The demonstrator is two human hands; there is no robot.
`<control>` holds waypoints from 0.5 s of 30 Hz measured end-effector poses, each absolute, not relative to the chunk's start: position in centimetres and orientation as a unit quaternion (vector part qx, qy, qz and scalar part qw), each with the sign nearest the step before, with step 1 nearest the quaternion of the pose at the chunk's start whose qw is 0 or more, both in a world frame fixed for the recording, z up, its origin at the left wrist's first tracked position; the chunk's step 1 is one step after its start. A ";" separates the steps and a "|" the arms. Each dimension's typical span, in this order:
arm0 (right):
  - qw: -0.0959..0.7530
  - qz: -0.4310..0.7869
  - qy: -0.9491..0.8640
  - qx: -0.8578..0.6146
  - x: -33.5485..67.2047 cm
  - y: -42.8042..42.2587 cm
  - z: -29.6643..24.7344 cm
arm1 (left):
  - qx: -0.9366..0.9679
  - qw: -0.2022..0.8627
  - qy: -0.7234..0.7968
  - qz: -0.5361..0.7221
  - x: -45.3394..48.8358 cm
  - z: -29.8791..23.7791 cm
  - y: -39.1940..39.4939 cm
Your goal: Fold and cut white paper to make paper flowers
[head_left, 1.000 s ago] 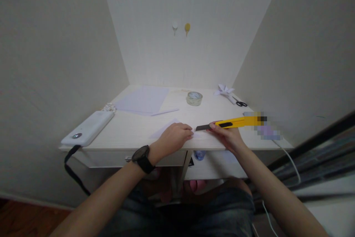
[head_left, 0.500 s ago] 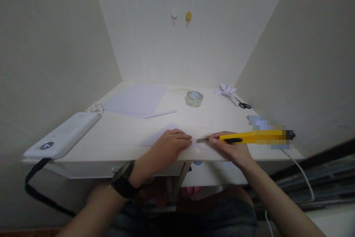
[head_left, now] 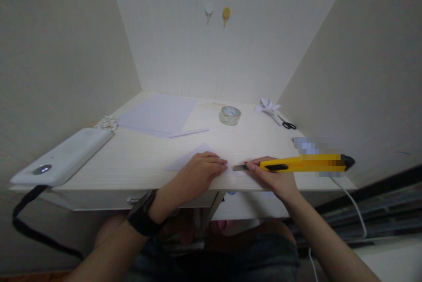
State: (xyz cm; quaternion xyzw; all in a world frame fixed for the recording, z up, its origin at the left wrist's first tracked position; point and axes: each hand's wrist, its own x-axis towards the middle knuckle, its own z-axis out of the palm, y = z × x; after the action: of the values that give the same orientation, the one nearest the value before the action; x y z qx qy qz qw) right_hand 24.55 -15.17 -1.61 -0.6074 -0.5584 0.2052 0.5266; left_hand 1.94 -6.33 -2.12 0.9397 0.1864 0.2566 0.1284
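My left hand (head_left: 201,172) lies over a small folded sheet of white paper (head_left: 183,163) near the table's front edge, pressing it down with its fingers laid out. The paper's left corner and top show; the rest is under the hand. From the other side, my right hand (head_left: 275,176) grips a yellow utility knife (head_left: 293,163). Its bare blade points left, with the tip by the paper's right end, a little short of my left fingertips. Whether the blade touches the paper I cannot tell.
At the back stand a roll of clear tape (head_left: 230,115) and a large paper sheet (head_left: 158,112), with a thin paper stick (head_left: 189,133) before it. On the right lie a paper flower (head_left: 267,106) and black-handled scissors (head_left: 289,126). A white device (head_left: 66,154) sits at left.
The view has shifted slightly. Both hands, the paper and the knife keep nearly the same places relative to one another.
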 end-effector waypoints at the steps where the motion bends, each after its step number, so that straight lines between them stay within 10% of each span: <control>1: 0.527 0.201 -0.559 -0.608 24.5 -15.2 -1.6 | 0.940 0.127 0.186 0.258 1.9 -2.1 -6.3; 15: 0.526 0.193 -0.566 -0.604 24.5 -15.2 -1.5 | 0.939 0.134 0.187 0.255 1.9 -2.2 -6.2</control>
State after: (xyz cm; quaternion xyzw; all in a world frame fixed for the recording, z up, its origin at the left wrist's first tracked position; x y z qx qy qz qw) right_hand 24.45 -15.23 -1.51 -0.6041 -0.5664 0.1928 0.5264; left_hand 1.94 -6.22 -2.17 0.9393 0.1869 0.2547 0.1338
